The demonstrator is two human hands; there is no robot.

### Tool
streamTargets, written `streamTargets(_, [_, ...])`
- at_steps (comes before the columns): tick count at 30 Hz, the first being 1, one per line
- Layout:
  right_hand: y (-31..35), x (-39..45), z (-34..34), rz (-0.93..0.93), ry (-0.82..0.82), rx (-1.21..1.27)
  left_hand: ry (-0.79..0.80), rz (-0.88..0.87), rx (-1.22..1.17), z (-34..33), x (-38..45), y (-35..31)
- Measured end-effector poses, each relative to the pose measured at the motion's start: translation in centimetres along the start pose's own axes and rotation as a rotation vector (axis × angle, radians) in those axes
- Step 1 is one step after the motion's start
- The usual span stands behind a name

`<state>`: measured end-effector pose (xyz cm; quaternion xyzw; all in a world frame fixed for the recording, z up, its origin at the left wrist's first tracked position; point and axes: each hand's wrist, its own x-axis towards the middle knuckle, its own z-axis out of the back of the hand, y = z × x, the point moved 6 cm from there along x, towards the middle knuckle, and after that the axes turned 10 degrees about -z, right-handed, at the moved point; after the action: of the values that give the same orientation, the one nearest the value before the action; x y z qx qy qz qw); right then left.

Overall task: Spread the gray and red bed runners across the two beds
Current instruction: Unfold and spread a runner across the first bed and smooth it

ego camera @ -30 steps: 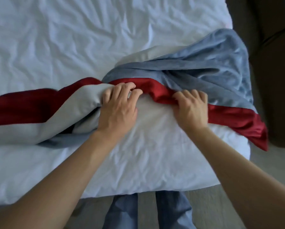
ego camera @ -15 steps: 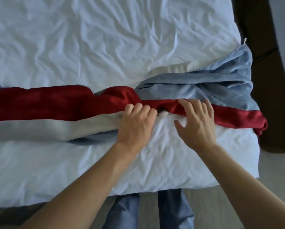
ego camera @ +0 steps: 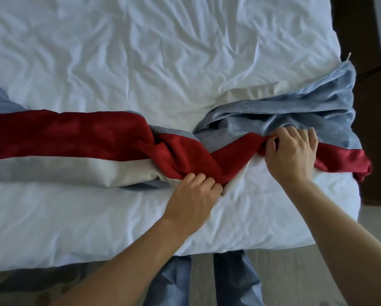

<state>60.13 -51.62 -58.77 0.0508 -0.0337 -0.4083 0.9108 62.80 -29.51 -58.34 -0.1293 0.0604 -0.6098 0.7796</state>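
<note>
I see the bed runner (ego camera: 79,138) lying across the white bed (ego camera: 141,62), its long axis running left to right across my view, from the left edge of the picture over to the bed's right side, where its red end (ego camera: 348,160) droops over the edge. On the left stretch it lies fairly flat, a red band above a pale gray band (ego camera: 74,171). Near the middle it is twisted, the red cloth crossing over itself, and to the right the blue-gray side (ego camera: 295,111) is bunched up in folds. My left hand (ego camera: 191,195) sits at the near edge of the twist, fingers curled round the red fabric and gripping it just where the red meets the pale band. My right hand (ego camera: 293,151) is farther right and a little farther up the bed, fingertips pinching the red fold where it meets the blue-gray bunch. The two hands are near each other, with a slanting run of red cloth between them. Below the bed edge, blue trouser legs (ego camera: 235,281) stand on a pale floor (ego camera: 202,272).
</note>
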Motion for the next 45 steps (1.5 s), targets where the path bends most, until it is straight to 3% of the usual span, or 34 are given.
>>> streamTargets(5, [3.3,0.0,1.0,0.141,-0.009,0.175,-0.051,0.132,-0.121,0.8,1.2,1.4])
streamTargets(9, [5.5,1.9,2.4,0.248,-0.092,0.296,-0.195,0.221,-0.148,3.8,3.6,3.7])
streamTargets(12, [5.8,5.1,1.9,0.288,-0.014,0.203,-0.266,0.358,-0.094,5.2,6.0,6.9])
streamTargets(18, [3.8,9.3,0.0,0.362,0.132,0.032,0.078,0.640,-0.109,1.0,9.7,12.6])
streamTargets(23, [1.6,14.1,2.1,0.269,0.014,0.167,0.127,0.747,-0.499,-0.7,12.8,13.2])
streamTargets(26, [0.5,16.5,2.3,0.218,0.057,0.134,0.181,0.723,-0.500,-0.4,14.8,13.3])
streamTargets(28, [0.2,17.4,2.1,0.200,0.096,0.079,0.049,0.715,-0.344,1.6,16.0,14.2])
streamTargets(31, [1.6,17.4,1.8,0.291,0.126,0.085,-0.294,0.607,-0.069,5.8,17.8,15.3])
streamTargets(34, [4.9,16.7,1.4,0.450,0.139,0.121,-0.381,0.476,0.017,7.0,19.7,15.0])
streamTargets(37, [6.6,17.4,0.6,0.447,0.153,0.088,-0.271,0.444,-0.049,5.9,19.3,16.1])
streamTargets(42, [6.4,19.9,-0.5,0.305,0.258,-0.004,0.101,0.844,-0.183,3.8,13.8,23.3])
streamTargets(45, [8.4,19.3,-0.5,0.365,0.362,0.096,0.313,0.821,-0.291,3.3,13.7,24.2])
